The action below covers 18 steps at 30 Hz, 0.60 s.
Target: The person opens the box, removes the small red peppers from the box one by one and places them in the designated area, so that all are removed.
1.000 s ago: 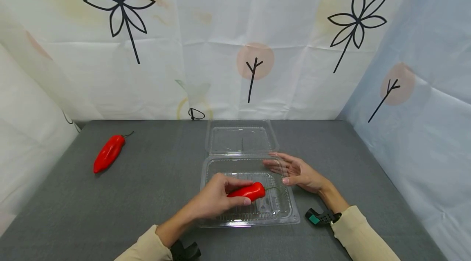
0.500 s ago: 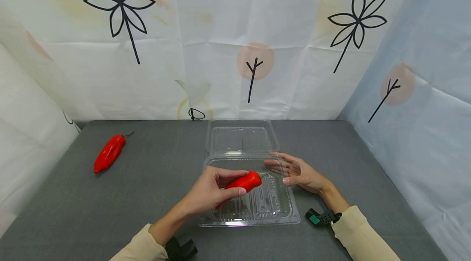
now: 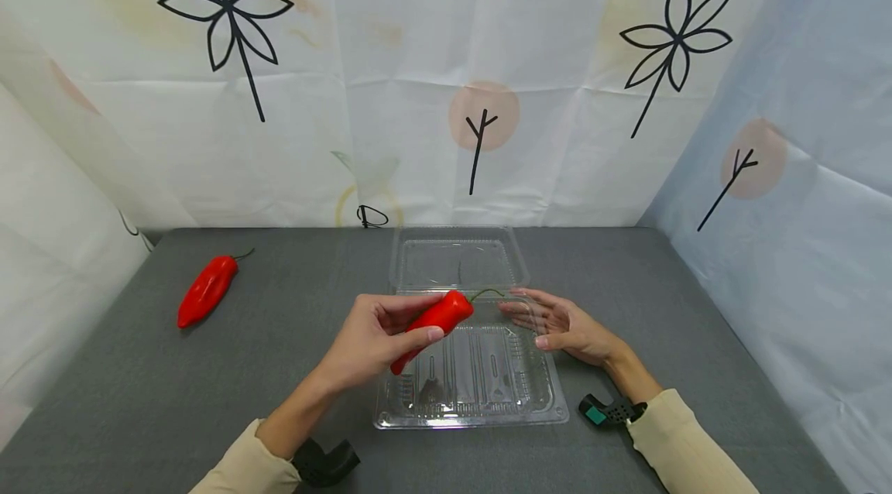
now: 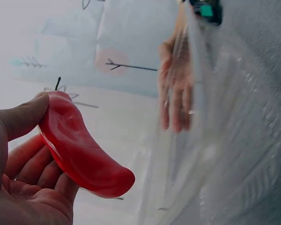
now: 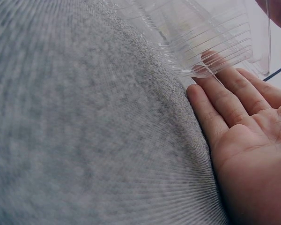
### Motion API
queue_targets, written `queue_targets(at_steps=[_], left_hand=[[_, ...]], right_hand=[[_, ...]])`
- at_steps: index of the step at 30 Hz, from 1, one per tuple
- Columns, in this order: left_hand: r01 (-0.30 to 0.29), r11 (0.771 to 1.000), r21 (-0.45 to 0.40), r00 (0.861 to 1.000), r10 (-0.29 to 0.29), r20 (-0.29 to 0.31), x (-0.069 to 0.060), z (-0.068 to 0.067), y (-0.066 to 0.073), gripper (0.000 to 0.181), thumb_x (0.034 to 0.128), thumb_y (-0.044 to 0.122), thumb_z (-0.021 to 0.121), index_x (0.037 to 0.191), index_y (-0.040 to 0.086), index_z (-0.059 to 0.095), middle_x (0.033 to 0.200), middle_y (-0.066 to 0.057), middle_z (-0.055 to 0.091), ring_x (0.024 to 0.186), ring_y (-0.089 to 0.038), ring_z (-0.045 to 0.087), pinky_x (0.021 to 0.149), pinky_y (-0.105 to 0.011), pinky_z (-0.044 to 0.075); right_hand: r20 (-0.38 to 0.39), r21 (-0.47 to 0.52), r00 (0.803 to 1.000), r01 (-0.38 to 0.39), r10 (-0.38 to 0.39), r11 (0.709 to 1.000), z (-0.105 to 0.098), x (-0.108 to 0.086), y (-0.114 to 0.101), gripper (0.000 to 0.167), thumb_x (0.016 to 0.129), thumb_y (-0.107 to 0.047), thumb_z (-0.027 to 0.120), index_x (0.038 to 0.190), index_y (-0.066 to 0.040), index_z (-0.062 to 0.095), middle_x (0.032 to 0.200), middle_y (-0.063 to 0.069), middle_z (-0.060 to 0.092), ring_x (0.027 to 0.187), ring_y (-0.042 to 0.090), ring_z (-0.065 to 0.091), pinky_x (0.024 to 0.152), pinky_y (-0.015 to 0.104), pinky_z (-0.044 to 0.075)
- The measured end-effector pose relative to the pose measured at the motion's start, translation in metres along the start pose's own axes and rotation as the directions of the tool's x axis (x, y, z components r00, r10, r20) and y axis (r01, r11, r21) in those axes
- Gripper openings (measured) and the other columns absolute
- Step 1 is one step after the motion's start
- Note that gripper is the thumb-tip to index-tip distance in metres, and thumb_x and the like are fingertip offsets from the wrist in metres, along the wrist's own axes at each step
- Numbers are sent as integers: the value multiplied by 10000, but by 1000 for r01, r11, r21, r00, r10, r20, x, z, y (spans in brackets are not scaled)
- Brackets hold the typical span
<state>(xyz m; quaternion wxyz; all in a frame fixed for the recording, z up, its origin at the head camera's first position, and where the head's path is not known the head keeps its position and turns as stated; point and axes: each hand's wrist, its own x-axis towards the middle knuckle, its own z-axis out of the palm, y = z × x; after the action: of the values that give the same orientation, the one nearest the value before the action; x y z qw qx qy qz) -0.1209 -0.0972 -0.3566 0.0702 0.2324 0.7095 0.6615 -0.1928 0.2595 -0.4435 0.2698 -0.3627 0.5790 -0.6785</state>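
Between thumb and fingers, my left hand (image 3: 369, 335) pinches a red pepper (image 3: 446, 311) with a thin green stem, raised over the left side of a clear plastic clamshell container (image 3: 481, 378). In the left wrist view the pepper (image 4: 84, 145) hangs tilted, thumb near its stem end. The container lies unfolded, its lid (image 3: 456, 262) flat behind the base. My right hand (image 3: 574, 330) lies at the container's right wall with fingers extended. In the right wrist view the fingertips of that hand (image 5: 253, 122) are by the clear plastic wall (image 5: 201, 42).
A second red pepper (image 3: 207, 291) lies on the grey tabletop (image 3: 293, 401) at the far left. White printed cloth (image 3: 418, 91) stands behind the table and along its sides.
My left hand has lifted the pepper out of the container's base, moving up and to the left with it. The right hand and the container stay put.
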Motion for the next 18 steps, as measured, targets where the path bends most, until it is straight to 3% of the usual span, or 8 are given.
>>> queue_targets(at_steps=[8,18], left_hand=[[13,999,52,988,-5,-153,2,-22,6,448,886,74,791,1312,6,674,1198,-175,713,1005,-273,731,807,-347,603],[52,989,140,940,-2,-341,2,-53,6,472,894,119,798,1334,16,661,1237,-159,700,1041,-161,720,823,-272,587]], right_hand=[[18,8,1000,12,-13,1000,0,0,0,796,957,81,600,1579,91,104,1581,298,315,1476,311,339,1186,402,306],[28,20,1000,14,-15,1000,-1,0,0,795,964,74,594,1582,86,94,1587,271,325,1476,308,339,1183,401,314]])
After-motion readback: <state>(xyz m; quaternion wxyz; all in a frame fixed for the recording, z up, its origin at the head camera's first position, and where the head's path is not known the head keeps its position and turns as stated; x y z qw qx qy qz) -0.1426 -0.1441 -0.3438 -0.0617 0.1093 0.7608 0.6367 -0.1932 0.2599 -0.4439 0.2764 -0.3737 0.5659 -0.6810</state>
